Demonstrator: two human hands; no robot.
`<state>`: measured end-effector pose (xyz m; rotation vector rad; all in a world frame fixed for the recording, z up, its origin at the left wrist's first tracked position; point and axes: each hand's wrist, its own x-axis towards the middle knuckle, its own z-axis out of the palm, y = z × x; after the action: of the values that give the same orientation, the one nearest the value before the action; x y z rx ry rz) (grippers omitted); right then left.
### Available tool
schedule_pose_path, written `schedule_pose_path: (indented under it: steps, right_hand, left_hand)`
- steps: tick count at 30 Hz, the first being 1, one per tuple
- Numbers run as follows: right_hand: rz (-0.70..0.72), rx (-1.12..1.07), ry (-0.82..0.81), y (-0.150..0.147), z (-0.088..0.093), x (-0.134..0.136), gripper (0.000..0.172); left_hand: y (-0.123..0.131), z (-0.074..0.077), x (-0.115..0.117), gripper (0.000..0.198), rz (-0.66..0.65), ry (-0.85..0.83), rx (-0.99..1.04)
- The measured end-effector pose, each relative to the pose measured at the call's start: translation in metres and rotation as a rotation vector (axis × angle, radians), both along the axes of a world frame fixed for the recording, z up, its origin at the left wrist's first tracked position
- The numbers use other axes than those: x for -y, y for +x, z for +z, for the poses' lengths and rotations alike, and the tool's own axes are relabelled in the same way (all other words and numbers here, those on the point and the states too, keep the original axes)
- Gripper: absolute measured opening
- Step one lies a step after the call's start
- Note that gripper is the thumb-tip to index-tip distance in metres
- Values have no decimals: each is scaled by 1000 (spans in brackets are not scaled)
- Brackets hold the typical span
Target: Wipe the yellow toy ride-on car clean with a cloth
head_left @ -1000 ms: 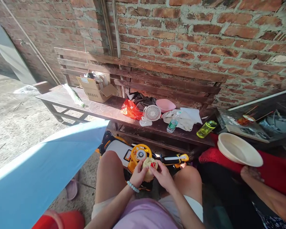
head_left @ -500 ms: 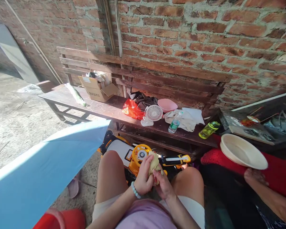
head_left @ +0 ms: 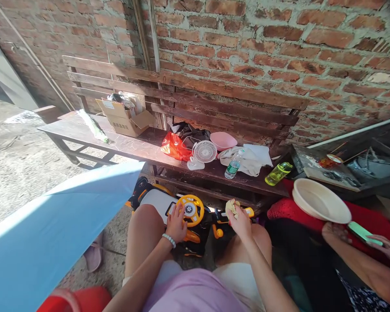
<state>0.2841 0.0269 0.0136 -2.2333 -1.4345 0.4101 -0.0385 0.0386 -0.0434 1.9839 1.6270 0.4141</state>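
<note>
My right hand (head_left: 241, 223) is closed round a crumpled pale yellow thing (head_left: 233, 208) with a bit of red beneath it, held above my right knee; its kind does not show clearly. My left hand (head_left: 177, 225), with a beaded bracelet at the wrist, is empty and its fingers are apart. It hovers over my left thigh, close to the yellow steering wheel (head_left: 199, 213) of a toy ride-on car (head_left: 154, 201). Whether the fingertips touch the wheel I cannot tell.
A wooden bench (head_left: 143, 149) holds a cardboard box (head_left: 120, 119), a white fan (head_left: 204, 151), a water bottle (head_left: 233, 166) and a green bottle (head_left: 278, 173). At right, another person's hands are near a cream basin (head_left: 321, 203) and a green object (head_left: 364, 233). A blue sheet (head_left: 61, 225) spreads at left.
My hands have parted. The left let go and moved left; the right carried the pale yellow thing right and upward. The other person's second hand and a green object have come into view.
</note>
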Motion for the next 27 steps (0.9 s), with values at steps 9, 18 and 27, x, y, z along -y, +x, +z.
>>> schedule_pose_path:
  steps: [9, 18, 27]
  right_hand:
    - [208, 403, -233, -10, -6, -4, 39]
    - [-96, 381, -480, 44, 11, -21, 43]
    - [293, 410, -308, -39, 11, -6, 35]
  left_hand:
    - [10, 17, 12, 95, -144, -212, -222]
    - [6, 12, 10, 94, -145, -218, -189]
    - [2, 5, 4, 98, -126, -197, -146]
